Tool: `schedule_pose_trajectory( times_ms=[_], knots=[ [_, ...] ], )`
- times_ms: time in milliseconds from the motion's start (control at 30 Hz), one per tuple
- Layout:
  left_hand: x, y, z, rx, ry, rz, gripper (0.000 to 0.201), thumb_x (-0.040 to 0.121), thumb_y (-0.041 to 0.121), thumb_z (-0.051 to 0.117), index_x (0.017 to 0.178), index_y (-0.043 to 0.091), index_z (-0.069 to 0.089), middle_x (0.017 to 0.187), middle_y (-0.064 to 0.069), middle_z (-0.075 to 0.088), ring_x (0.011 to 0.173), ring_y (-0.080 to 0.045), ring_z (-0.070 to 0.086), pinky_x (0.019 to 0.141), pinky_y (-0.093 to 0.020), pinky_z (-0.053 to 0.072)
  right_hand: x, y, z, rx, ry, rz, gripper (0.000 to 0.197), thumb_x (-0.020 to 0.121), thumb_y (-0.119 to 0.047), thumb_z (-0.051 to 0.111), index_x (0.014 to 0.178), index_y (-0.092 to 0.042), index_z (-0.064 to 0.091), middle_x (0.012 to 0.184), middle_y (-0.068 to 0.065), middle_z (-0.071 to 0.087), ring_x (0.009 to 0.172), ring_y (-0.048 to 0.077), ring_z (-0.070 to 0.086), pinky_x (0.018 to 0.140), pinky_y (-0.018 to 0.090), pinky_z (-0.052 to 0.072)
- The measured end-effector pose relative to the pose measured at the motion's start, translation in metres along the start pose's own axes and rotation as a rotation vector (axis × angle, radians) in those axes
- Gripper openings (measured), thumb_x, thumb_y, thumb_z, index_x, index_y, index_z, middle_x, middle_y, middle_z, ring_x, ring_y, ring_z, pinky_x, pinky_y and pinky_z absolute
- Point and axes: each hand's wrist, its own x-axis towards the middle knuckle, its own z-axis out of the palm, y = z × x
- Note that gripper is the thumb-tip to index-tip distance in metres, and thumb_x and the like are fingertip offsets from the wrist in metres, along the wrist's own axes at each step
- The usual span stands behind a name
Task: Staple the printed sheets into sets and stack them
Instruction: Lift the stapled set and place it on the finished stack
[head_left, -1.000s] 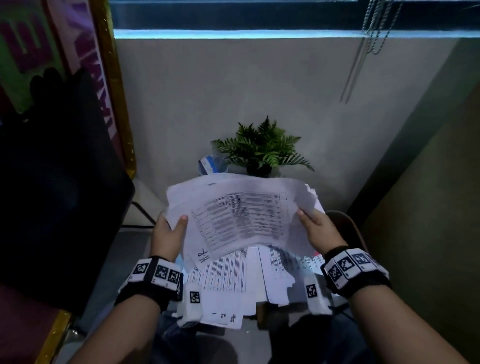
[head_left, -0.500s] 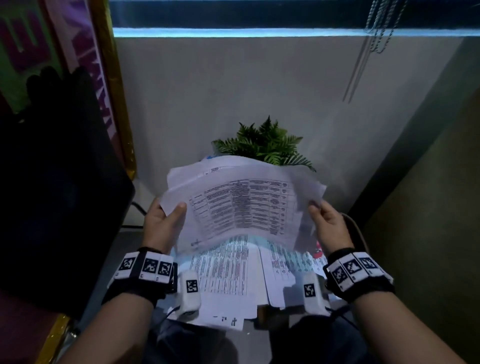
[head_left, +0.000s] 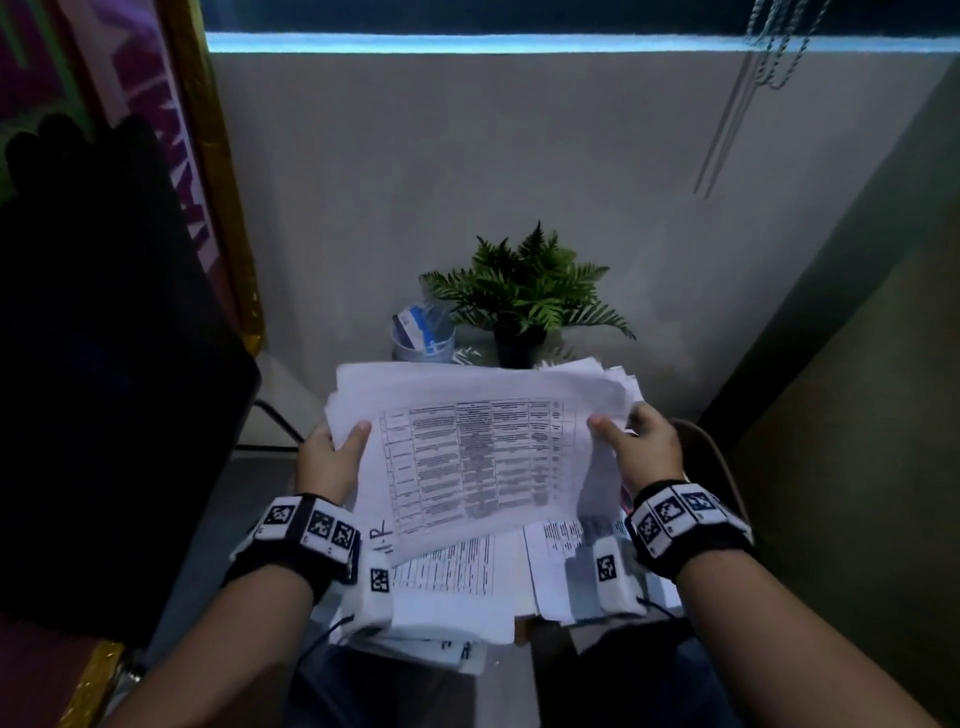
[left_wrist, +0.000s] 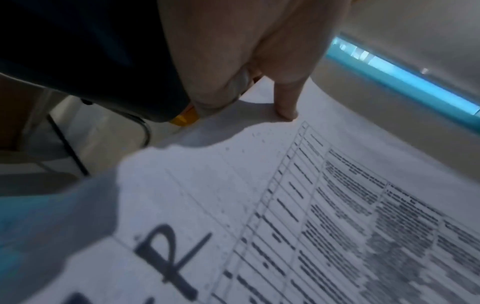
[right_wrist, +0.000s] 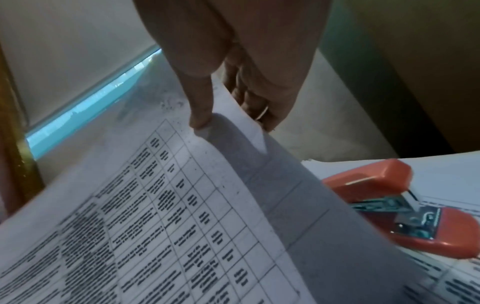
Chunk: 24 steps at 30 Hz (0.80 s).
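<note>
A dim corner of grey plaster wall (head_left: 467, 182) rises behind a small potted green fern (head_left: 524, 291) and a clear cup (head_left: 423, 338), with loose printed pages (head_left: 452, 577) spread low in front. The left hand (head_left: 327, 457) and right hand (head_left: 641, 452) each pinch, thumb on top, a side edge of the white bundle of table-printed sheets (head_left: 478, 447), held above those pages, its long axis running left to right. A handwritten "P" (left_wrist: 168, 261) marks its near left corner; an orange stapler (right_wrist: 405, 207) lies on pages below the right hand.

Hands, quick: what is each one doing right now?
Left hand: grips the left edge of the white printed paper bundle.
Right hand: grips its right edge.
</note>
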Motion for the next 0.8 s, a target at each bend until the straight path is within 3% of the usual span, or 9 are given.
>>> schedule_pose_trajectory(
  times_ms=[67,133,200,267,367,433,567,733,800],
  knots=[
    [0.000,-0.003,0.001,0.032,-0.016,-0.002,0.009,0.094,0.014,0.054,0.100,0.007,0.056,0.100,-0.012,0.064,0.090,-0.024,0.061,0.077,-0.028,0.042,0.002,0.001,0.003,-0.020,0.050,-0.003,0.032,0.079,-0.021,0.071,0.067,0.003,0.053,0.061,0.010,0.048,0.059,0.020,0.043,0.052,0.022,0.037],
    [0.001,-0.003,0.005,0.040,-0.011,0.006,0.010,0.096,0.014,0.052,0.101,0.007,0.055,0.102,-0.012,0.064,0.086,-0.020,0.058,0.076,-0.028,0.040,0.008,0.002,0.005,-0.008,0.070,-0.030,0.034,0.084,-0.018,0.068,0.066,0.008,0.054,0.060,0.015,0.042,0.061,0.018,0.038,0.054,0.023,0.033],
    [0.002,-0.004,0.008,0.021,0.015,-0.015,0.017,0.096,0.016,0.051,0.107,0.004,0.058,0.101,-0.009,0.063,0.085,-0.019,0.057,0.073,-0.026,0.039,0.011,0.002,0.008,0.003,0.003,-0.048,0.020,0.088,-0.012,0.063,0.080,0.006,0.067,0.071,0.019,0.058,0.073,0.015,0.048,0.062,0.019,0.041],
    [0.004,-0.009,0.010,0.058,0.020,-0.023,0.024,0.097,0.019,0.049,0.109,0.001,0.060,0.097,-0.010,0.063,0.085,-0.019,0.056,0.072,-0.024,0.037,0.012,0.003,0.010,-0.018,-0.079,-0.044,0.016,0.092,-0.006,0.056,0.100,0.001,0.069,0.090,0.007,0.063,0.087,0.013,0.052,0.068,0.010,0.042],
    [0.007,-0.018,0.009,0.122,-0.014,-0.019,0.024,0.099,0.019,0.044,0.103,0.004,0.061,0.090,-0.009,0.063,0.082,-0.018,0.056,0.070,-0.024,0.036,0.017,0.011,0.010,-0.097,-0.168,-0.026,0.016,0.095,-0.009,0.048,0.103,-0.010,0.062,0.088,0.007,0.060,0.081,0.018,0.051,0.069,0.024,0.037],
    [0.011,-0.024,0.009,0.116,-0.030,-0.014,0.022,0.100,0.018,0.042,0.098,0.009,0.061,0.086,-0.008,0.063,0.080,-0.018,0.056,0.070,-0.025,0.038,0.023,0.018,0.010,-0.142,-0.179,0.025,0.023,0.094,-0.011,0.046,0.114,-0.015,0.057,0.094,0.011,0.064,0.085,0.024,0.057,0.072,0.025,0.036],
    [0.019,-0.034,0.008,-0.078,-0.137,-0.102,0.024,0.101,0.007,0.037,0.115,0.010,0.056,0.091,-0.006,0.064,0.078,-0.015,0.063,0.073,-0.026,0.048,0.032,0.026,0.006,-0.195,-0.162,0.104,0.030,0.092,-0.007,0.047,0.121,-0.013,0.055,0.097,0.018,0.066,0.084,0.028,0.057,0.074,0.025,0.037],
    [0.020,-0.039,0.010,0.041,-0.249,-0.121,0.024,0.096,-0.004,0.041,0.111,0.010,0.053,0.095,-0.004,0.064,0.061,0.004,0.063,0.058,-0.014,0.051,0.037,0.033,0.002,-0.201,-0.136,0.163,0.011,0.087,-0.016,0.058,0.099,-0.016,0.058,0.092,0.011,0.068,0.088,0.025,0.061,0.079,0.029,0.045],
    [0.020,-0.041,0.011,0.069,-0.272,-0.132,0.026,0.094,-0.007,0.043,0.112,0.009,0.054,0.098,-0.006,0.065,0.068,-0.004,0.066,0.064,-0.019,0.053,0.037,0.035,0.004,-0.211,-0.153,0.152,0.011,0.088,-0.015,0.060,0.099,-0.014,0.060,0.092,0.007,0.067,0.090,0.025,0.062,0.080,0.029,0.045]
  ],
)
